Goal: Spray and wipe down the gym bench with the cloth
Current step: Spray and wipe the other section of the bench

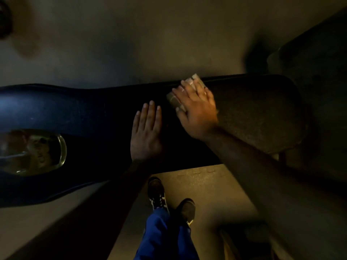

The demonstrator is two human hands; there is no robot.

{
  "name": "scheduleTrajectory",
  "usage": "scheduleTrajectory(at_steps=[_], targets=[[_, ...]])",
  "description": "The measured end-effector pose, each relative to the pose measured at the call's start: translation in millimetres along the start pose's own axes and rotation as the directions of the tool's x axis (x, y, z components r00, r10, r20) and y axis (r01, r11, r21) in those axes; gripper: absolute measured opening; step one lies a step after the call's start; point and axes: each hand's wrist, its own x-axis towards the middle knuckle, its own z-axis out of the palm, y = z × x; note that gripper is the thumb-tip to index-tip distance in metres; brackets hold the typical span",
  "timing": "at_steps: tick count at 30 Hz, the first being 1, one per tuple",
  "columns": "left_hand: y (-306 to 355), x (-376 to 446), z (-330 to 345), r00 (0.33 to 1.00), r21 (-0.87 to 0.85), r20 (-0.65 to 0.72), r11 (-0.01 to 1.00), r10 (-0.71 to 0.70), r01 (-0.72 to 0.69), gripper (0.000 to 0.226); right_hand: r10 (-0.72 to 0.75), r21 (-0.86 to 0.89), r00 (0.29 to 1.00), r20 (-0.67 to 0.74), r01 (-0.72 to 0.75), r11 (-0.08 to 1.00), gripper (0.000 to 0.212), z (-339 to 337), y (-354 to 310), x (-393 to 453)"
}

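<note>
Legs: blue trousers fill the bottom middle, closest to the camera, with two dark shoes planted on the floor just short of the bench.
Far left corner: a dark blurred shape sits at the top edge; too dim to tell what it is.
Bottle: a clear bottle lies on its side on the left end of the bench, its rounded base facing right; something pale shows through the glass, but whether it holds liquid is unclear.
Bench: a long dark padded bench runs across the view from the left edge to the right, shiny on the left part, dull and speckled on the right end.
Left hand: the left hand rests palm down on the pad near the middle, fingers straight and close together, holding nothing.
Cloth: a pale folded cloth lies on the bench just right of the left hand, near the far edge, mostly covered.
Right hand: the right hand is pressed flat on top of the cloth, fingers spread; a ring shows on one finger.
Floor: bare grey floor lies beyond the bench.
Right side: a large dark bulky shape stands past the bench end; details lost in shadow.
</note>
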Motion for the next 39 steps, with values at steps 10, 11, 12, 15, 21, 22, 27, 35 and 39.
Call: scheduleTrajectory(at_steps=[10,11,12,15,21,22,27,35,39], targets=[[4,3,0,0.998,-0.018,-0.049,0.999,-0.051,0.050,0.055,-0.284,-0.042,0.955,0.083,0.288,0.957,0.060,-7,31,-47],[7,2,-2,0.996,-0.039,-0.052,0.997,-0.067,0.065,0.055,-0.182,-0.062,0.983,0.020,0.183,0.981,0.060,-13,45,-51],[8,1,-3,0.996,-0.056,-0.053,0.996,-0.074,0.071,0.054,0.012,-0.053,0.999,-0.046,-0.015,0.999,0.060,-15,48,-55],[9,1,-8,0.995,-0.110,-0.066,0.992,-0.070,0.062,0.052,0.255,-0.055,0.963,-0.092,-0.261,0.964,0.064,8,-11,-79],[-12,-20,-31,0.990,-0.322,-0.115,0.946,-0.084,0.043,0.048,0.100,-0.112,0.989,-0.111,-0.112,0.987,0.060,16,0,-106],[-20,-27,-34,0.987,-0.302,-0.144,0.953,-0.075,0.029,0.048,0.326,-0.056,0.923,-0.206,-0.343,0.938,0.062,21,-10,-107],[-60,-36,-37,0.971,-0.138,-0.218,0.988,-0.098,0.068,0.046,-0.167,-0.090,0.986,0.023,0.168,0.982,0.064,54,-88,-138],[-88,-39,-31,0.985,-0.059,-0.134,0.993,-0.110,0.103,0.057,0.022,-0.046,0.998,-0.054,-0.024,0.999,0.063,42,-101,-70],[-90,-39,-31,0.983,-0.120,-0.135,0.987,-0.126,0.110,0.054,-0.050,-0.071,0.999,-0.020,0.048,0.996,0.061,20,-65,-25]])
